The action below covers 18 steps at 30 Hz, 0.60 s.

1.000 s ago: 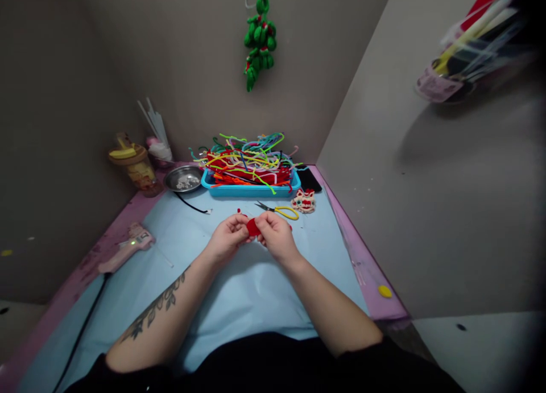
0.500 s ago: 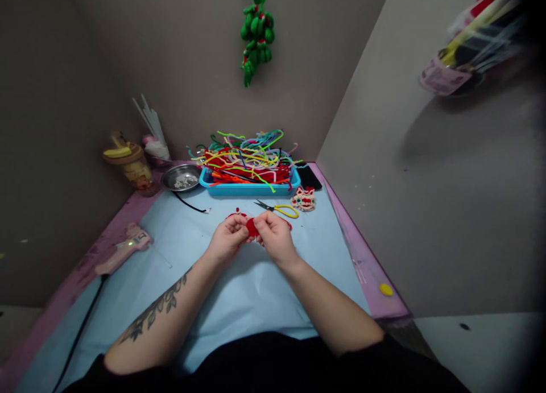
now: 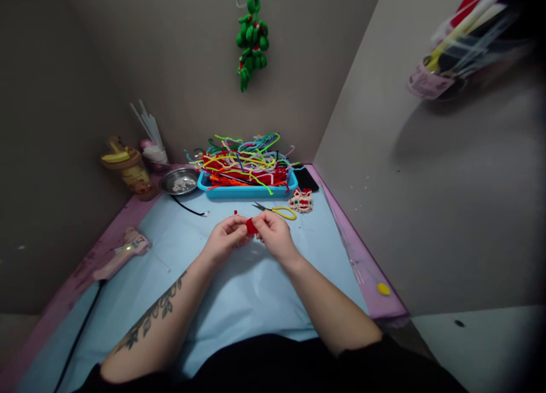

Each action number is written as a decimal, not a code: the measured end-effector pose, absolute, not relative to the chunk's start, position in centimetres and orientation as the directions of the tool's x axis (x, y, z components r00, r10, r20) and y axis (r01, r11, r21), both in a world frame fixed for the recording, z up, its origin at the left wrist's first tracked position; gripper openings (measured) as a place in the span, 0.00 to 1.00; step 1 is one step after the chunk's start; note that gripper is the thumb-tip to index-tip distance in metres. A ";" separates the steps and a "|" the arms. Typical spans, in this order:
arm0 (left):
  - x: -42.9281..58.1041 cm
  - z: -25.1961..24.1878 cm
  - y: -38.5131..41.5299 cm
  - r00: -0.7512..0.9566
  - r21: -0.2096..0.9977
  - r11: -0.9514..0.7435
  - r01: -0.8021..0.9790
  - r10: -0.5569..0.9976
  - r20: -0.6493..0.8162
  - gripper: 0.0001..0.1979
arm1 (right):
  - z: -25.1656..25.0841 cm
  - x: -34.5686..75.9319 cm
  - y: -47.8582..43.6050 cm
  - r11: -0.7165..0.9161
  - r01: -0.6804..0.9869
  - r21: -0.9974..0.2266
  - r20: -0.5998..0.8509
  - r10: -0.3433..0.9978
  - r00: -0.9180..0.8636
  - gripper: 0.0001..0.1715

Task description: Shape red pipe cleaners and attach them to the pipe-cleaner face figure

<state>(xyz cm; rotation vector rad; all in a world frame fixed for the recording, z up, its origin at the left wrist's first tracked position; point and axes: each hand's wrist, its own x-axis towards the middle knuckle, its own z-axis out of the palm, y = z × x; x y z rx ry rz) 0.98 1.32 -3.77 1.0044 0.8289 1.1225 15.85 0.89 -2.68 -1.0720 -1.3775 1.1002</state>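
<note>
A small, flat red piece (image 3: 251, 227) is pinched between my two hands over the middle of the table; its exact kind is too small to tell. My left hand (image 3: 227, 234) grips its left side, with thumb and fingers closed. On the other side, my right hand (image 3: 275, 232) holds it by thumb and fingertips. More red bits peek out behind the hands, mostly hidden. Just beyond lie scissors (image 3: 285, 212) with yellow handles. Near them sits a small red and white lion-like figure (image 3: 301, 201) made of fuzzy stems.
A blue tray (image 3: 247, 193) heaped with colourful pipe cleaners stands at the back, beside a metal bowl (image 3: 166, 182) and a black phone (image 3: 307, 180). A pink glue gun (image 3: 123, 253) with a cord lies at left. A yellow disc (image 3: 383, 289) rests at right.
The view has shifted slightly. Both hands stay together on the red piece, which now looks a little more tilted between the fingers.
</note>
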 end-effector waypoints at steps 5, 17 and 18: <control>0.9 -3.3 1.3 0.133 0.963 0.114 -0.246 0.988 -0.083 0.19 | -2.9 15.7 1.3 0.179 0.035 -0.983 0.175 0.979 -0.101 0.17; 0.8 -2.6 1.1 -0.059 0.969 -0.017 -0.245 0.998 0.003 0.19 | -3.1 15.7 1.8 0.088 -0.159 -0.983 0.105 0.989 -0.103 0.15; 0.8 -2.6 1.1 -0.052 0.971 -0.021 -0.240 0.999 0.009 0.19 | -3.0 15.7 1.8 0.081 -0.163 -0.983 0.099 0.990 -0.103 0.15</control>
